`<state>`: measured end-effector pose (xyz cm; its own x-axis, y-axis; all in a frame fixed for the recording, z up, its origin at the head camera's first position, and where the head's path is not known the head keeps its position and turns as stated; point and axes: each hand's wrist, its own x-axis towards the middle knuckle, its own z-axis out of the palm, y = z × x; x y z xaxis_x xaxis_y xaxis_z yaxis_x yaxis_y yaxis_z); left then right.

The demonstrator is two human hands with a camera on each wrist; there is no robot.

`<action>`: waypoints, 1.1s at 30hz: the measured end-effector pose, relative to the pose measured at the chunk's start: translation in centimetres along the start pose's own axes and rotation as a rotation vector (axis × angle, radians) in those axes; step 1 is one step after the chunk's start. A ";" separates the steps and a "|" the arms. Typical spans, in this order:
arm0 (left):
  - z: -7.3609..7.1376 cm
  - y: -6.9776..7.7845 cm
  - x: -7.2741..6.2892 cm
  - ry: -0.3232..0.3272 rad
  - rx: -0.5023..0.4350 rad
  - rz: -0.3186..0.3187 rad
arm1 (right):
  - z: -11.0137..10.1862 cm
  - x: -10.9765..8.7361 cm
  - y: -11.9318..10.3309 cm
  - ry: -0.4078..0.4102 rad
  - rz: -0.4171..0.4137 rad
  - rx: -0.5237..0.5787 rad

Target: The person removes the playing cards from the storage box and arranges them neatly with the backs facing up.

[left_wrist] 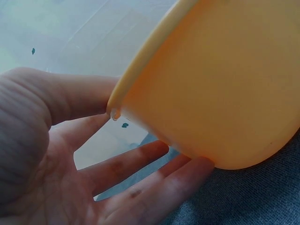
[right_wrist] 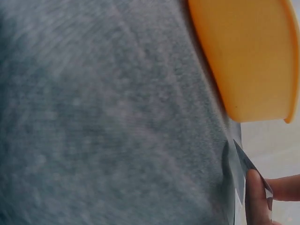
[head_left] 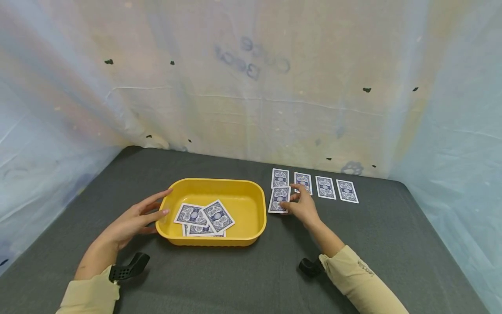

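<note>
A yellow plastic tray (head_left: 213, 185) stands on the grey cloth, with several face-down playing cards (head_left: 191, 214) overlapping inside it. My left hand (head_left: 129, 224) holds the tray's left end; in the left wrist view the thumb is at the rim and other fingertips touch the outer wall. To the right of the tray, my right hand (head_left: 302, 207) pinches a blue-backed playing card (head_left: 279, 199) by its right side. In the right wrist view this card (right_wrist: 251, 164) is tilted between thumb and finger. Its far edge, seen from the head, meets another card (head_left: 280, 177).
Toward the back right, a row continues with a partly covered card (head_left: 303, 181), another card (head_left: 325, 187) and the rightmost card (head_left: 347, 191), all face down. Behind the cloth-covered table (head_left: 219, 279) hangs a pale curtain (head_left: 251, 109), which also closes off both sides.
</note>
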<state>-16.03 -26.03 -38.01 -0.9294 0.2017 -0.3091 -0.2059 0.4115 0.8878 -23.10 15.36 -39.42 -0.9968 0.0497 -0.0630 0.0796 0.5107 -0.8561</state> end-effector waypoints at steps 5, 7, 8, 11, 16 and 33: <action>0.0 -0.1 0.1 -0.001 -0.002 0.002 | 0.1 0.1 0.3 -0.024 -0.003 -0.042; 0.0 -0.2 0.2 -0.001 -0.005 0.001 | 0.2 0.2 0.4 -0.029 -0.006 -0.068; 0.0 -0.2 0.2 -0.002 -0.005 0.002 | 0.2 0.2 0.4 -0.029 -0.011 -0.088; 0.1 -0.2 0.1 -0.006 -0.005 0.005 | 0.3 0.2 0.4 -0.027 -0.029 -0.170; 0.0 -0.2 0.1 -0.002 -0.008 0.010 | 0.4 0.2 0.1 -0.027 -0.065 -0.309; 0.0 -0.4 0.2 0.000 0.005 0.005 | 0.5 0.3 0.1 -0.004 -0.106 -0.441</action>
<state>-16.12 -26.15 -38.44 -0.9304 0.2035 -0.3048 -0.1999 0.4151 0.8876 -23.41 15.01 -39.76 -0.9996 -0.0253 0.0101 -0.0266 0.8298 -0.5574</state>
